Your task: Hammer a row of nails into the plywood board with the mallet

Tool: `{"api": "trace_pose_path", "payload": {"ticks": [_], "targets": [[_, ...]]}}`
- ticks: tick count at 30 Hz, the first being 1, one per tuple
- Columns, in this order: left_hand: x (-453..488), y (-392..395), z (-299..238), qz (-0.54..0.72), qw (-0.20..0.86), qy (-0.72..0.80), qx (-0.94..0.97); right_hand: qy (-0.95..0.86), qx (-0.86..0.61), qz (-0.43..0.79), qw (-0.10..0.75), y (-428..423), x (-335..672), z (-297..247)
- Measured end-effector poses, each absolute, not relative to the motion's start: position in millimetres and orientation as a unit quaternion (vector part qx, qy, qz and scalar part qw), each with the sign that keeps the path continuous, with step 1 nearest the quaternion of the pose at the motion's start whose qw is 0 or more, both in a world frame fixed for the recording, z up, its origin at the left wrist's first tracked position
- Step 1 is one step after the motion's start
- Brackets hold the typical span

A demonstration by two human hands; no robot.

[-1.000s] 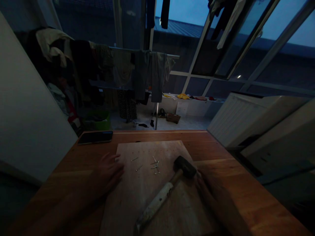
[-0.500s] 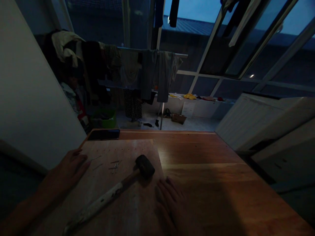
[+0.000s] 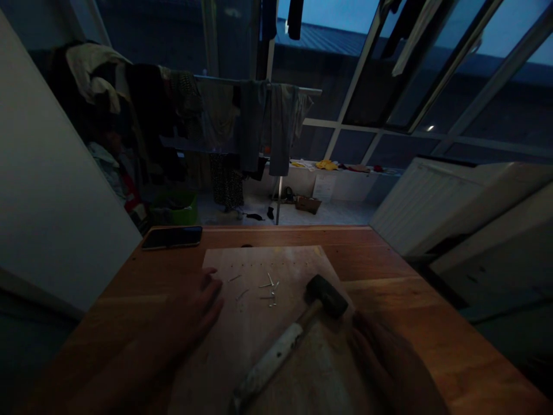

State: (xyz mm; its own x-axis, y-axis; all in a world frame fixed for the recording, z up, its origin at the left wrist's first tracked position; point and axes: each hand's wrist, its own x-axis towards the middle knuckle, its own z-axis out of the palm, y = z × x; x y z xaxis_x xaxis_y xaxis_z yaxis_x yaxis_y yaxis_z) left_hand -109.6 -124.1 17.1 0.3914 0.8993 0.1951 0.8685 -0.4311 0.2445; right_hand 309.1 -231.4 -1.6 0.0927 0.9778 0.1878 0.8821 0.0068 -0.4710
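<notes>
A pale wooden board (image 3: 259, 340) lies flat on the table, with a row of small holes along its far side. My left hand (image 3: 199, 305) holds the board's left edge, fingertips resting on its surface. Against the right edge, my right hand (image 3: 380, 346) presses with fingers held together. Between them a mallet (image 3: 276, 351) lies diagonally, its black head (image 3: 328, 295) towards the right edge and its worn white handle pointing towards me. Several loose nails (image 3: 271, 288) are scattered near the board's middle, and two thin dark nails (image 3: 242, 294) lie nearer my left hand.
Beneath the board is a wooden table (image 3: 432, 340). A phone (image 3: 171, 237) lies at its far left corner. A small dark round thing (image 3: 246, 246) peeks out behind the board. Beyond stand a clothes rack (image 3: 254, 83) and a green basket (image 3: 185, 210). White appliances (image 3: 453, 190) flank the right side.
The board has slid to the right across the table, carrying the mallet and nails. Both my hands moved right with it. The view has shifted slightly.
</notes>
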Motion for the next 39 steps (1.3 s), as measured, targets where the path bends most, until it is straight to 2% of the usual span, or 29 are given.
{"api": "trace_pose_path", "payload": {"ticks": [4,7,11,14,18,23,26,29,32,39], "targets": [[-76,-116,14,0.161,-0.021,0.462,0.872,-0.621,-0.731,0.051,0.28,-238,320,-4],[-53,-105,4,0.176,-0.025,0.428,0.886,-0.596,-0.735,0.086,0.313,-238,297,4],[-10,-92,-8,0.123,0.064,0.378,0.915,-0.624,-0.689,0.242,0.278,-226,253,20],[27,-91,-8,0.097,0.116,0.309,0.939,-0.639,-0.649,0.312,0.269,-216,234,27],[66,-99,1,0.109,0.174,0.219,0.954,-0.637,-0.639,0.338,0.268,-214,231,26],[77,-116,12,0.142,0.279,0.135,0.94,-0.561,-0.683,0.304,0.355,-231,254,19],[74,-115,15,0.183,0.309,0.144,0.922,-0.506,-0.706,0.298,0.396,-239,272,16],[73,-104,16,0.211,0.285,0.212,0.911,-0.489,-0.722,0.252,0.42,-238,284,15],[77,-92,22,0.166,0.257,0.271,0.913,-0.515,-0.716,0.219,0.417,-230,290,16],[94,-92,44,0.019,0.207,0.319,0.925,-0.581,-0.702,0.239,0.335,-203,297,12]]}}
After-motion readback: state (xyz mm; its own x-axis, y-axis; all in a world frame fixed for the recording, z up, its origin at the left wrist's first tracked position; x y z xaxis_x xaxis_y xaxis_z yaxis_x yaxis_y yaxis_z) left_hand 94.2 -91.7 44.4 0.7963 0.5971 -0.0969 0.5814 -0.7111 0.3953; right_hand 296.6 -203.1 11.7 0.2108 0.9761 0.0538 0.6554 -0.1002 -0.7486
